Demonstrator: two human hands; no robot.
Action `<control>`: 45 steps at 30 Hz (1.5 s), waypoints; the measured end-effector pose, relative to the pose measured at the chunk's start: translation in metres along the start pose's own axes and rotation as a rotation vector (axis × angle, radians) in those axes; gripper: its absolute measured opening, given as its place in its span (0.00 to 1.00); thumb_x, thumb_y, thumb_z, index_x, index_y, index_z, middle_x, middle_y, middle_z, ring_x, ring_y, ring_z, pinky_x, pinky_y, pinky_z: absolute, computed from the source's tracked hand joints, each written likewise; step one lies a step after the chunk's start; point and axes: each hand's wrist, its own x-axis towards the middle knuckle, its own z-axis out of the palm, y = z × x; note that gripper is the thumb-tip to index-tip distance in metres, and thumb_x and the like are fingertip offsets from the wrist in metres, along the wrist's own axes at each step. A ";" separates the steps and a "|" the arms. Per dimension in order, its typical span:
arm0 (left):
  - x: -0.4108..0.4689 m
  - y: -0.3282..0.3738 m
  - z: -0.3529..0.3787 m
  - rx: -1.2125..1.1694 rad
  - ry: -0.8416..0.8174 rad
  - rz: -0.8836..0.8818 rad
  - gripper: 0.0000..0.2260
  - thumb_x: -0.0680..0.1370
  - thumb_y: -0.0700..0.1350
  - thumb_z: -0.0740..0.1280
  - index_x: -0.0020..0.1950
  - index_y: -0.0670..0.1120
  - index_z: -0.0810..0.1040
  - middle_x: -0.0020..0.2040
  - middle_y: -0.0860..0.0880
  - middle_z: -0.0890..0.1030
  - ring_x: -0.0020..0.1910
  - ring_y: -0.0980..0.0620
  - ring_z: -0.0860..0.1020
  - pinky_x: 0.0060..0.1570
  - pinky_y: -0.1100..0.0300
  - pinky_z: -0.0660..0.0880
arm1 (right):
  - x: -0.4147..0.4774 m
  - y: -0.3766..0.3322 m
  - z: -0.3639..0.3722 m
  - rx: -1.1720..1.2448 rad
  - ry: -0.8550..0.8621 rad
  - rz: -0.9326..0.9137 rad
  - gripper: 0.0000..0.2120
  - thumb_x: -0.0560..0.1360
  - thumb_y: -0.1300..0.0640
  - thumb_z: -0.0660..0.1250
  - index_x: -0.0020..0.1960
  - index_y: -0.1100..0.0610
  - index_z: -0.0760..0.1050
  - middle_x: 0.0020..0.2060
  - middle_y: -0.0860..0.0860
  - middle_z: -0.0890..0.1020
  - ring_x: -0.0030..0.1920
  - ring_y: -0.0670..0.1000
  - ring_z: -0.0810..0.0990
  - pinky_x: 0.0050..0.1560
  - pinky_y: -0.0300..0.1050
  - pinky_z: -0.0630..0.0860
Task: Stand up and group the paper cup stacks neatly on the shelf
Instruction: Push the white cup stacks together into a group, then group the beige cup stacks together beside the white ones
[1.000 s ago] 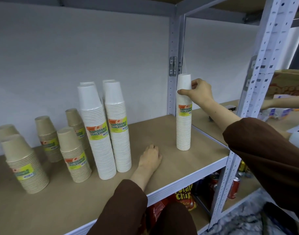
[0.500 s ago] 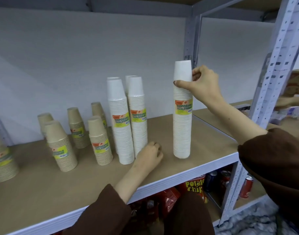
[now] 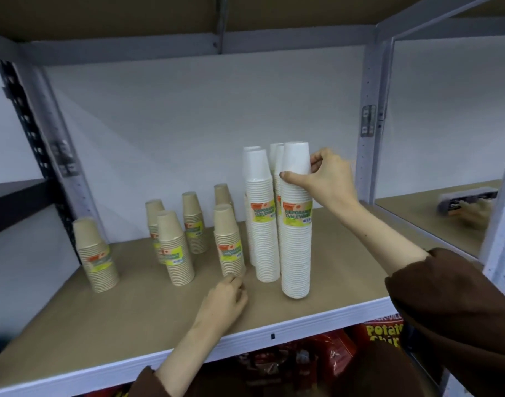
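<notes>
Right hand [image 3: 328,179] is seen at the top of a tall white cup stack [image 3: 297,247]: the thumb is laid across the front and the fingers [image 3: 317,164] are curled round the back, so the stack is grasped near its upper end. The stack is held upright over the front part of the shelf [image 3: 131,310]; whether its base touches the board cannot be told. Just beside it on the left a second white stack [image 3: 261,224] is standing, with further white stacks partly hidden behind both. Six shorter brown stacks are spread upright to the left, the nearest [image 3: 229,242] close to the white group and the farthest [image 3: 95,253] set well apart near the left post. Left hand [image 3: 225,302] is rested on the shelf just in front of the nearest brown stack, fingers clenched, nothing held. Red chip bags [image 3: 383,336] are noted on the level below.
</notes>
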 end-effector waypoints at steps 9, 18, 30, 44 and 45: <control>-0.008 -0.021 0.004 -0.014 -0.009 -0.068 0.12 0.78 0.45 0.57 0.53 0.40 0.75 0.56 0.45 0.76 0.54 0.46 0.76 0.54 0.54 0.73 | 0.001 0.000 0.020 -0.016 0.005 0.003 0.25 0.64 0.48 0.76 0.52 0.63 0.73 0.44 0.52 0.75 0.44 0.50 0.73 0.43 0.45 0.70; -0.009 -0.023 0.006 -0.019 0.027 -0.048 0.11 0.79 0.45 0.56 0.53 0.40 0.75 0.55 0.45 0.75 0.54 0.48 0.76 0.52 0.56 0.72 | 0.000 -0.004 0.023 -0.008 -0.012 -0.009 0.25 0.66 0.50 0.75 0.55 0.64 0.73 0.52 0.58 0.80 0.46 0.50 0.73 0.50 0.49 0.74; -0.008 -0.023 0.006 -0.014 0.042 -0.033 0.11 0.79 0.44 0.56 0.54 0.40 0.75 0.56 0.45 0.75 0.55 0.48 0.75 0.52 0.57 0.71 | 0.003 -0.006 0.016 -0.050 -0.105 0.028 0.33 0.67 0.46 0.73 0.64 0.64 0.69 0.57 0.59 0.78 0.58 0.56 0.76 0.55 0.49 0.73; -0.009 -0.022 0.005 0.012 0.045 -0.031 0.12 0.79 0.44 0.56 0.56 0.40 0.75 0.58 0.45 0.75 0.57 0.48 0.74 0.54 0.57 0.70 | 0.001 -0.004 0.016 -0.064 -0.148 0.039 0.32 0.67 0.48 0.74 0.63 0.64 0.70 0.58 0.58 0.78 0.58 0.56 0.76 0.52 0.46 0.73; -0.009 -0.021 0.005 0.012 0.045 -0.032 0.12 0.79 0.44 0.56 0.56 0.40 0.75 0.58 0.45 0.75 0.57 0.48 0.74 0.54 0.57 0.70 | 0.002 -0.004 0.016 -0.063 -0.145 0.041 0.32 0.67 0.47 0.74 0.63 0.64 0.70 0.58 0.58 0.78 0.58 0.56 0.76 0.53 0.47 0.73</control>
